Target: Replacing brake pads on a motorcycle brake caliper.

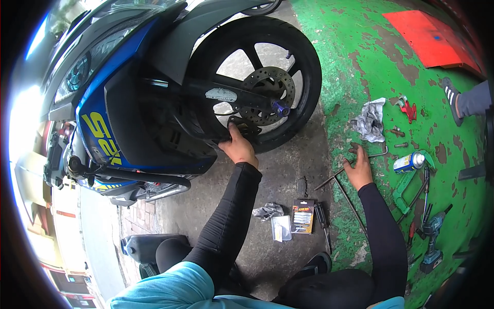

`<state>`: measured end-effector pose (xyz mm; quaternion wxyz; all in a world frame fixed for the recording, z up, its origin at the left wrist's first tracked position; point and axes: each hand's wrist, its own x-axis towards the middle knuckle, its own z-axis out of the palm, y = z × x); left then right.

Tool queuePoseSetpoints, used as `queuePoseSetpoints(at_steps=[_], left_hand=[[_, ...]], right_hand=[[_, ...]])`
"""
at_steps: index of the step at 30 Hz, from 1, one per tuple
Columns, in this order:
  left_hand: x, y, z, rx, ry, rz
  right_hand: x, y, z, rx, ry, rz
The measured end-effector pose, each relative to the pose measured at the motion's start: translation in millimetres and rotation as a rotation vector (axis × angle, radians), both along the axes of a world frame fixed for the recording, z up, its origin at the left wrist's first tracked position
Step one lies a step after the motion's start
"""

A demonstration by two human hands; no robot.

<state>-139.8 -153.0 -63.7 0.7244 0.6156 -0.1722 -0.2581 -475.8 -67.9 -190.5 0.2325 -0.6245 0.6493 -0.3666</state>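
Observation:
My left hand [240,148] is closed on a dark brake caliper [248,127] at the lower edge of the brake disc [267,95]. The disc sits on the front wheel [315,67] of a blue and black motorcycle [134,98]. Part of the caliper is hidden behind my fingers. Over the floor to the right, my right hand [358,169] has thumb and fingers apart, above a metal T-shaped wrench [350,202]. The wrench's bar passes beneath that hand, and a bent end [382,151] shows beyond it. Whether the fingers touch it is unclear.
A crumpled rag [369,120], red part [409,110], spray can [409,162], green clamp-like frame [403,193] and cordless drill [433,237] lie at right. Nearer me are a small box [302,216] and screwdriver [322,219]. Another person's foot [452,100] stands at far right.

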Motion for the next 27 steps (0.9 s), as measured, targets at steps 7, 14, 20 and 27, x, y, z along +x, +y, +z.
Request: queuePoseSetpoints(at_steps=[7,14,20,27], left_hand=[[-6,-2,7,-0.028,-0.002,-0.049],[-14,-10,7,0.027,0.017,-0.003],[-3,-2,8,-0.004,0.157,-0.164],[-3,11,13,-0.010,0.139,-0.445]], right_hand=[[0,1,2,0.009,0.005,0.005],[1,1,0,0.007,0.016,0.006],[4,-1,3,0.019,0.041,0.020],[5,0,4,0.011,0.005,0.002]])
